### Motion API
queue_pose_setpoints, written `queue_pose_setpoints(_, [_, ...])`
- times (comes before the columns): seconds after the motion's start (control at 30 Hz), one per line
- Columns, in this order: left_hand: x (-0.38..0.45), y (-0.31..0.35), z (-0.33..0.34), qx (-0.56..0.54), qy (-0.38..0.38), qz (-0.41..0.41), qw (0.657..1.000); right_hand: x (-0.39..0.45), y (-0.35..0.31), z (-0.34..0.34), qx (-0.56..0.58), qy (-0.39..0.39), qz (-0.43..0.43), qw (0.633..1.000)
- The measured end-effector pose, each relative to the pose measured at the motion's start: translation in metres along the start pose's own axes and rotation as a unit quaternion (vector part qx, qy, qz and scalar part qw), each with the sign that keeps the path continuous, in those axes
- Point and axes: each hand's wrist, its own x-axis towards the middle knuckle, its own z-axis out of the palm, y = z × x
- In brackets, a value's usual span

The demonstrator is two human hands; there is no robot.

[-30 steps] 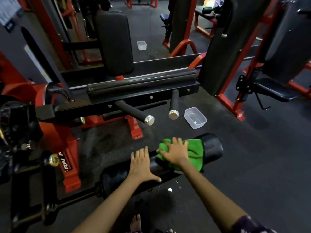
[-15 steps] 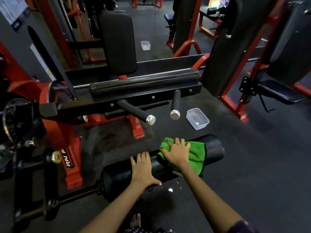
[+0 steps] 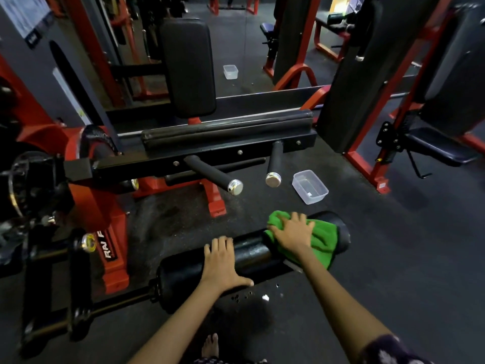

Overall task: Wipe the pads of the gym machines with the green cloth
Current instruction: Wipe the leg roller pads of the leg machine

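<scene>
A person leans over a low black roller pad (image 3: 252, 261) on a red-framed leg machine, wiping it with a green cloth (image 3: 320, 240). The right hand (image 3: 295, 233) lies spread on the cloth, fingers fairly straight, pressing it onto the pad's right end; the cloth drapes over the top and down the near side, just short of the end cap. The left hand (image 3: 221, 262) rests flat on the bare middle of the pad, fingers extended and thumb out, holding nothing and apparently bracing the roller.

The risks here look modest but real. The pad is a cylinder on an arm, and it would likely turn or swing under a sideways push, so if the left hand eases off, the cloth may skid rather than scrub. The cloth is held only by palm pressure; a quick stroke past the end cap could drag it off onto the floor, where crumbs and a white scrap (image 3: 265, 297) lie just beside the pad's near edge. A clear tub (image 3: 309, 186) stands on the floor beyond the pad's right end, near enough that a wide sweep might knock it; whether it holds liquid cannot be told. A bare foot (image 3: 210, 345) shows below the pad.
</scene>
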Motion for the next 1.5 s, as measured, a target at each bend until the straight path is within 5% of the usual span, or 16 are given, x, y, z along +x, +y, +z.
queue_pose_setpoints(0.13, [0.024,-0.001,-0.009,-0.034,-0.091,-0.017,0.995,-0.030,-0.038,0.014,0.000,-0.020,-0.174,0.985])
queue_pose_setpoints(0.27, [0.028,-0.001,-0.007,-0.034,-0.131,-0.024,0.990,-0.038,0.020,0.021,-0.011,0.038,-0.325,0.945])
queue_pose_setpoints(0.33, [0.024,0.000,-0.005,-0.035,-0.117,-0.023,0.992,-0.027,0.050,0.019,-0.017,0.031,-0.278,0.960])
queue_pose_setpoints(0.5, [0.006,0.012,0.004,-0.003,-0.065,-0.044,0.997,0.000,0.026,-0.002,0.035,-0.001,0.011,0.999])
queue_pose_setpoints(0.67, [-0.013,0.025,0.015,0.067,-0.016,-0.057,0.996,-0.039,-0.035,0.024,0.026,0.026,-0.134,0.990])
queue_pose_setpoints(0.8, [-0.020,0.025,0.023,0.054,-0.004,-0.039,0.998,-0.057,0.012,0.034,-0.003,0.072,-0.297,0.952])
queue_pose_setpoints(0.87, [-0.020,0.020,0.020,0.043,-0.014,-0.029,0.999,-0.044,0.043,0.032,0.001,0.061,-0.259,0.964])
queue_pose_setpoints(1.07, [0.014,0.002,-0.019,-0.056,-0.004,-0.013,0.998,0.006,0.041,-0.007,0.076,-0.016,0.078,0.994])
queue_pose_setpoints(1.13, [0.027,-0.001,-0.023,-0.073,-0.051,-0.019,0.996,0.000,0.009,-0.006,0.061,-0.027,0.057,0.996])
queue_pose_setpoints(1.23, [0.036,-0.005,-0.017,-0.079,-0.129,-0.043,0.988,-0.031,-0.033,0.011,0.023,-0.036,-0.085,0.995])
queue_pose_setpoints(1.37, [0.037,-0.007,-0.015,-0.054,-0.174,-0.026,0.983,-0.042,-0.009,0.011,0.015,-0.008,-0.215,0.976])
queue_pose_setpoints(1.5, [0.032,-0.006,-0.015,-0.051,-0.174,-0.019,0.983,-0.012,0.038,0.000,0.064,-0.004,-0.039,0.997])
